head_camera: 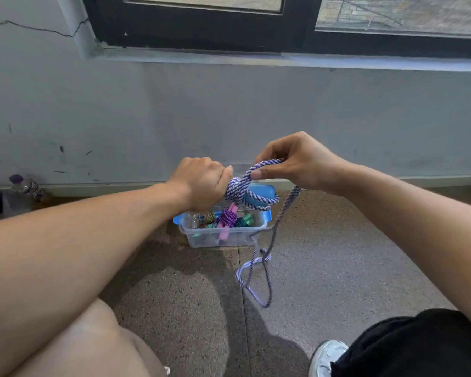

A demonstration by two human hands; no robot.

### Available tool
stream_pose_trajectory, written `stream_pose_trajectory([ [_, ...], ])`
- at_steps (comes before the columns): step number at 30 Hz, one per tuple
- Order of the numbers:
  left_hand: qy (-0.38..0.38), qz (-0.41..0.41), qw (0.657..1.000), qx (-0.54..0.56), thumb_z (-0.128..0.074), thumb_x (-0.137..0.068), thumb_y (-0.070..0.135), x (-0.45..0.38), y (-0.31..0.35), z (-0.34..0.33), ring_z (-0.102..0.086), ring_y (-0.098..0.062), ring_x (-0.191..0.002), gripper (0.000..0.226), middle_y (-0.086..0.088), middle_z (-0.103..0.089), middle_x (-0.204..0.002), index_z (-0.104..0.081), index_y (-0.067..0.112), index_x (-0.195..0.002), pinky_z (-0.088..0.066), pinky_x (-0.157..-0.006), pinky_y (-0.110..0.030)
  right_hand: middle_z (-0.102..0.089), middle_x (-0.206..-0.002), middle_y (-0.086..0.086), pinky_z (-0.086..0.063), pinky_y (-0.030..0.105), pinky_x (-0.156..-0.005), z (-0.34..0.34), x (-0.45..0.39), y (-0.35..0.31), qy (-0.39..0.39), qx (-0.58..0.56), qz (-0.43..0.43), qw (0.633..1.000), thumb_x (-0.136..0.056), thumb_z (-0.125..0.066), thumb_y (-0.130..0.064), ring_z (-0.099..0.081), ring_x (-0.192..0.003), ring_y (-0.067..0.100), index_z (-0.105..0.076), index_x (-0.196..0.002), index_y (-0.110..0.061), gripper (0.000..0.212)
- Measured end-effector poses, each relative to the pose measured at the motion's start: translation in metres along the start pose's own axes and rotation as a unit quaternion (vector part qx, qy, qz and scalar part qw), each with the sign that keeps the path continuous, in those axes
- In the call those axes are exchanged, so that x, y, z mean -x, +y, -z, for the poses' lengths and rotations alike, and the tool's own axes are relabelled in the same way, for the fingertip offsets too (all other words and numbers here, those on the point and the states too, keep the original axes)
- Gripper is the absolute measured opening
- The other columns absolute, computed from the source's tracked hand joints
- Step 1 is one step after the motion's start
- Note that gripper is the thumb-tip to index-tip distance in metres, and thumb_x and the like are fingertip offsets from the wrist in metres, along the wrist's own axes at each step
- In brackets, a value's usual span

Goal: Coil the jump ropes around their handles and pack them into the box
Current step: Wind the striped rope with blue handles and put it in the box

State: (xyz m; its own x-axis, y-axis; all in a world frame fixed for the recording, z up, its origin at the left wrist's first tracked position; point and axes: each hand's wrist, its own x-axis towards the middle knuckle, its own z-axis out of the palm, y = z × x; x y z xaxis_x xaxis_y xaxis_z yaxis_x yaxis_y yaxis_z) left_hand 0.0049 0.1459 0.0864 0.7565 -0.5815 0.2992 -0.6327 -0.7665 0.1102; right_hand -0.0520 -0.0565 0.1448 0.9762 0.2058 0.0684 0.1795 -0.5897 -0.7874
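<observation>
Bare knee [74, 346] and white shoe [325, 356] sat lowest in view, over speckled floor [337, 268]. Above the clear box [223, 238], already holding coiled ropes, the left hand [201, 183] was fisted round the blue handle [259, 194], whose long axis lay roughly level, free end pointing right. The right hand [291, 164] pinched a loop of the purple-and-white rope [256, 278] between thumb and curled fingers; its slack hung down to the floor beside the box.
</observation>
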Motion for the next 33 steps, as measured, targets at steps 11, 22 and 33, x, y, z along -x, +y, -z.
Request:
stream_pose_trajectory([
  [11, 0.107, 0.103, 0.964, 0.220, -0.024, -0.091, 0.042, -0.009, 0.020, 0.001, -0.041, -0.036, -0.060, 0.050, -0.007, -0.040, -0.048, -0.032, 0.012, -0.052, -0.031, -0.056, -0.039, -0.070, -0.091, -0.002, -0.042, 0.021, -0.057, -0.011, -0.011, 0.040, -0.050, -0.349, -0.130, 0.927, -0.100, -0.051, -0.007, -0.056, -0.065, 0.006, -0.071, -0.102, -0.017, 0.022],
  [22, 0.062, 0.386, 0.874, 0.291, -0.033, -0.081, 0.027, -0.016, 0.013, -0.008, -0.063, -0.036, -0.095, 0.022, -0.007, -0.067, -0.101, -0.049, 0.023, -0.096, -0.053, -0.086, -0.043, -0.070, -0.097, 0.010, -0.053, 0.029, -0.059, -0.070, -0.006, 0.021, -0.103, 0.140, -0.113, 0.978, -0.101, -0.048, -0.013, -0.062, -0.065, 0.015, -0.056, -0.110, -0.007, 0.013],
  [33, -0.040, 0.269, 0.960, 0.069, -0.040, -0.090, 0.014, -0.006, 0.007, -0.007, -0.059, -0.039, -0.102, 0.024, -0.018, -0.066, -0.115, -0.046, 0.015, -0.113, -0.040, -0.079, -0.039, -0.069, -0.079, 0.006, -0.048, 0.027, -0.058, -0.066, -0.001, -0.018, -0.161, 0.348, -0.036, 0.923, -0.096, -0.053, -0.031, -0.066, -0.074, 0.028, -0.069, -0.087, -0.009, 0.028],
])
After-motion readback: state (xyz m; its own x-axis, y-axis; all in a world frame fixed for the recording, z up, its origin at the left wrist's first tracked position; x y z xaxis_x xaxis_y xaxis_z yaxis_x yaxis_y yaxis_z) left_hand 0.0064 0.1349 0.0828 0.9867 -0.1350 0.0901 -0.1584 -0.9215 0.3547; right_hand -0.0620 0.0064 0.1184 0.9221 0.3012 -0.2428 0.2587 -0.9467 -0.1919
